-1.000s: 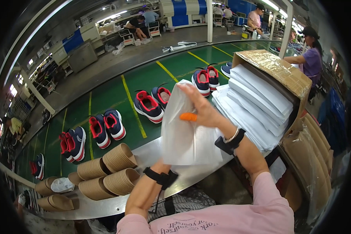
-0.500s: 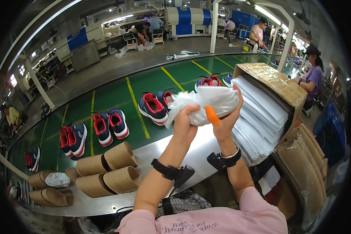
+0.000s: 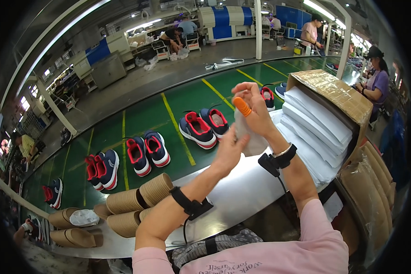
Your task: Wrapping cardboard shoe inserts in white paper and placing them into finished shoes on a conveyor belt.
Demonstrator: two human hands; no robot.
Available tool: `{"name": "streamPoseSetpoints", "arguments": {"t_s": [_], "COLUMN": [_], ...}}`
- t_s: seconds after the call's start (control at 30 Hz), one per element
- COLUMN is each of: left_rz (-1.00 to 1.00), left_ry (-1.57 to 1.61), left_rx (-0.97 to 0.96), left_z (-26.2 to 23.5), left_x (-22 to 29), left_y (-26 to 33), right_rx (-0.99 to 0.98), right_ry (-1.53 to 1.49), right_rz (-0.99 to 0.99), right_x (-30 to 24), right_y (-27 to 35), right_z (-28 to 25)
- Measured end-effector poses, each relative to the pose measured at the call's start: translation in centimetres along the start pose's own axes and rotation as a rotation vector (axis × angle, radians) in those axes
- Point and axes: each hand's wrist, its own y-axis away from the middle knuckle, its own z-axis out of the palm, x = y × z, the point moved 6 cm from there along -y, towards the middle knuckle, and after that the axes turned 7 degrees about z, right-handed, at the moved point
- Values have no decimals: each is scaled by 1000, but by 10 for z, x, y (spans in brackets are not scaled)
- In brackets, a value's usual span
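Note:
In front of my chest, a crumpled white paper bundle (image 3: 255,145) is held up between my hands, blurred and partly hidden. My left hand (image 3: 229,153) is closed on its near left side, fingers mostly behind the paper. Above it is my right hand (image 3: 256,112), with an orange finger cot (image 3: 242,106) on the thumb; its fingers are bent and apart at the bundle's upper end. Just beyond, a pair of navy sneakers with red lining (image 3: 197,131) stands on the green conveyor belt (image 3: 178,107). A stack of white paper sheets (image 3: 313,132) lies in an open cardboard box (image 3: 335,93) at right.
More navy sneakers (image 3: 147,153) stand along the belt between yellow lines. Nested brown cardboard inserts (image 3: 125,203) and a small white wrapped bundle (image 3: 84,218) sit on the metal ledge (image 3: 223,189) at left. A co-worker in purple (image 3: 376,86) is beyond the box.
My right hand has shifted up and inward over the bundle, and my left hand has moved right and lower. Less of the paper shows. The scene has slid rightward in view.

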Motion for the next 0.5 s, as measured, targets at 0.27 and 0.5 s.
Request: {"name": "streamPoseSetpoints", "arguments": {"t_s": [0.27, 0.5], "left_rz": [-112, -557], "left_ry": [382, -571], "left_rx": [138, -119], "left_z": [-103, -213], "left_x": [1, -64], "left_y": [-38, -76], "right_rx": [-67, -186], "right_ry": [295, 622], "right_rz": [61, 370], "right_x": [26, 107], "right_y": [21, 6], "right_z": [48, 29]}}
